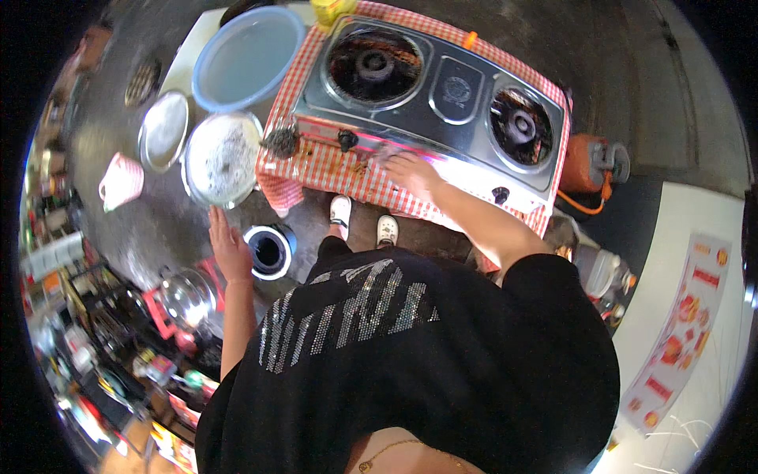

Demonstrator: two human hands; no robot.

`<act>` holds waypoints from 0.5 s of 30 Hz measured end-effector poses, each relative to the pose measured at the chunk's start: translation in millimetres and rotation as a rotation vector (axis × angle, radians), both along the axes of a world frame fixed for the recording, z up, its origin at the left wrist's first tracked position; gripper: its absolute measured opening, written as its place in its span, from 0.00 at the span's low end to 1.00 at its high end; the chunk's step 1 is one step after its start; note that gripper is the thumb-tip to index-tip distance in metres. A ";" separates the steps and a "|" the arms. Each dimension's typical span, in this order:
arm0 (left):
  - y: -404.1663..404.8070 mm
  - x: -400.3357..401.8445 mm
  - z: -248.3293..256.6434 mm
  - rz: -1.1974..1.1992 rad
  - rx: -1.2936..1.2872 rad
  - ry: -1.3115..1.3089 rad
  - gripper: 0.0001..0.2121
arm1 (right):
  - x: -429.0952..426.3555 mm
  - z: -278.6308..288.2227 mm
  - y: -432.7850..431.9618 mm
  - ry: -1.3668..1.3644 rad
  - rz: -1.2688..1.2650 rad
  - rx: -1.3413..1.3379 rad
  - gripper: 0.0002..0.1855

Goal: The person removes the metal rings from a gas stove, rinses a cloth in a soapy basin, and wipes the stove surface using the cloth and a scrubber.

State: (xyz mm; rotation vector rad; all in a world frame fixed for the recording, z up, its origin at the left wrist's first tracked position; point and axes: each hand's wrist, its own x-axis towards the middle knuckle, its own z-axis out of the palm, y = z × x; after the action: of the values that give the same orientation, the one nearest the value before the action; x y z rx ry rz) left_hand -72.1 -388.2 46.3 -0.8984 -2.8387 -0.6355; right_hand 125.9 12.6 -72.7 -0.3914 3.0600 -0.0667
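A two-burner steel gas stove (408, 121) stands on a table with a red-and-white checked cloth (331, 169). My right hand (414, 173) is at the stove's front panel, between the two black knobs, its fingers on a blurred greyish thing (388, 151), perhaps a cloth or pad. Whether the fingers grip it does not show. My left hand (230, 246) hangs at the left with nothing visible in it, near the rim of a metal basin of sudsy water (220, 159). A dark scouring pad (280, 142) lies at the table's front left corner.
A blue plastic tub of water (249, 59) stands behind the metal basin. A smaller round basin (164, 130) and a pink checked basket (122, 181) are farther left. Below my left side is a round bucket (269, 252). An orange gas cylinder (586, 163) with a hose stands right of the table.
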 end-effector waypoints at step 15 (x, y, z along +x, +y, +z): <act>-142.0 142.1 -59.4 0.587 -0.002 -0.097 0.27 | 0.3 46.3 12.7 0.111 0.031 -0.104 0.14</act>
State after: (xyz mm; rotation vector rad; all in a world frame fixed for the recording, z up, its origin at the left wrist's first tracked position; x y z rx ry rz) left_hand 70.0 -530.3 -13.1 -0.0072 -2.9575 -0.5995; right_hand 126.2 25.3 -26.4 -0.4630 3.1675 -0.2106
